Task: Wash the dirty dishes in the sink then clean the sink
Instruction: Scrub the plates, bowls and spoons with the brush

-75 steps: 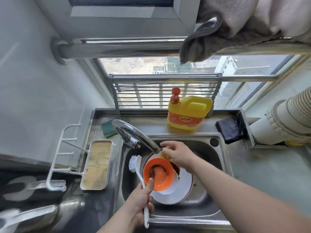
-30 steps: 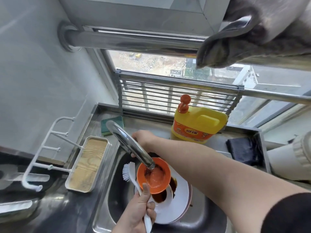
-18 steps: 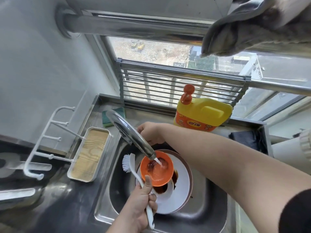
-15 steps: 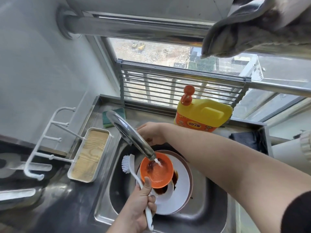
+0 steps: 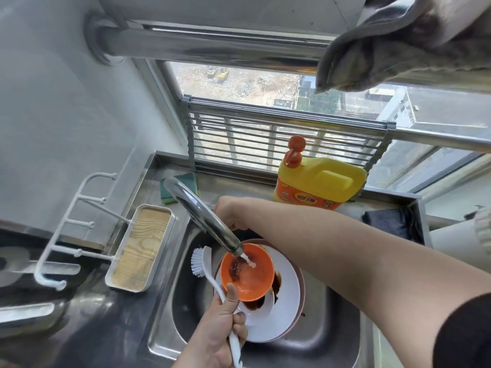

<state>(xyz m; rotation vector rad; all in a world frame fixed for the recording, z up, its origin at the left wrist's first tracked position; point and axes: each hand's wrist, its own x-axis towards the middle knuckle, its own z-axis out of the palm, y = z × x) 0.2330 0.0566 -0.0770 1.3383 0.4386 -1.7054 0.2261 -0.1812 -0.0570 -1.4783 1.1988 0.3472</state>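
One yellow detergent jug (image 5: 320, 185) bears an orange label, writing unreadable.

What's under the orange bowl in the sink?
The orange bowl sits on stacked white plates smeared with dark sauce. How many plates there are, and what lies directly beneath the bowl, is hidden.

Faucet spout (image 5: 204, 216) crossing above orange bowl (image 5: 249, 274), stacked plates (image 5: 287, 296) filling basin, open steel (image 5: 332, 333) at right
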